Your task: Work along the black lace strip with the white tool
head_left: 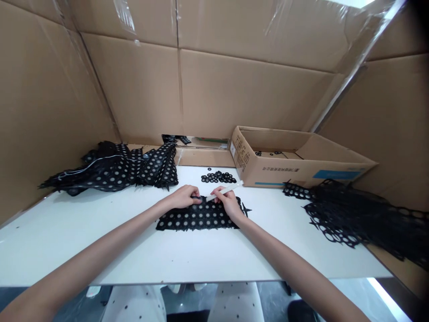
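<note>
A black sheet with rows of pale round spots [201, 220] lies flat on the white table, close to its middle. My left hand [185, 197] rests at the sheet's upper edge, thumb and fingers pinched on it. In my right hand [228, 201] is a slim white stick [234, 186], gripped like a pen, its lower tip touching the sheet's upper edge beside my left thumb. Just beyond my hands sits a loose pile of small black rings [218, 177]. What exactly lies under my fingertips is hidden.
An open cardboard box [284, 167] with a few black rings inside stands at the back right. Crumpled spotted black sheets [124, 167] are heaped at the left. Black sheeting with open holes [355, 212] hangs over the right edge. Cardboard walls [234, 85] enclose the table [140, 250].
</note>
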### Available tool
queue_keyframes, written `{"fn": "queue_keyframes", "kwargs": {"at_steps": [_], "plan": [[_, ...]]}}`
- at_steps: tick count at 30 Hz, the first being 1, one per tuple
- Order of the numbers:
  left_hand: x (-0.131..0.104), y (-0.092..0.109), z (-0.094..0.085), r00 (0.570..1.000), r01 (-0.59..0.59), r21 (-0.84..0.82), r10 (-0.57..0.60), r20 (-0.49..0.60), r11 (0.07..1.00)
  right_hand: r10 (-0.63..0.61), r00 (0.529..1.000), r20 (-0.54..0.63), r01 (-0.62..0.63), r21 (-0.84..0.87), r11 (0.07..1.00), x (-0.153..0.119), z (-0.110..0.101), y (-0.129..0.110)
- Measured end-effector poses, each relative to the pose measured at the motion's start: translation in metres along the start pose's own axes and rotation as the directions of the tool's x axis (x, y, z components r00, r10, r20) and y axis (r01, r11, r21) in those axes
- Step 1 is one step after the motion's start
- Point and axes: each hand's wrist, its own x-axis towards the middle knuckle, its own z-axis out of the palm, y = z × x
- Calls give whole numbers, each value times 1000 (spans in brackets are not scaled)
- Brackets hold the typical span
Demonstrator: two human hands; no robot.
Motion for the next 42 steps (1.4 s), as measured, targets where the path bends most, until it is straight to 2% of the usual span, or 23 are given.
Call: {"fn": "queue_keyframes", "kwargs": {"at_steps": [3,7,16,23,31,34,38,42], "plan": [[-4,-6,6,999,-12,-87,8,-51,996,-10,1000,29,10,-8,1000,0,-1,1],[-11,-5,13,989,-7,-85,-6,-150,996,-38,998,50,42,-69,997,-4,0,-3],[-11,-2,20,981,18,-245,-65,-185,969,-105,984,145,131,-179,975,-12,-1,-14],[-11,-2,24,949,-3,-442,-137,-284,897,-60,978,200,124,-328,937,-12,-2,-16],[-13,8,22,936,-109,-471,-69,-346,876,-31,974,224,130,-443,887,-13,7,-19],[-14,10,22,933,-95,-485,-93,-348,870,-48,977,206,123,-367,922,-11,7,-17],[-13,7,22,935,-65,-526,-132,-328,848,-12,987,162,27,-88,996,-7,2,-13],[-11,5,21,938,-43,-564,-160,-306,824,17,1000,5,-17,46,999,-4,-3,-9]]}}
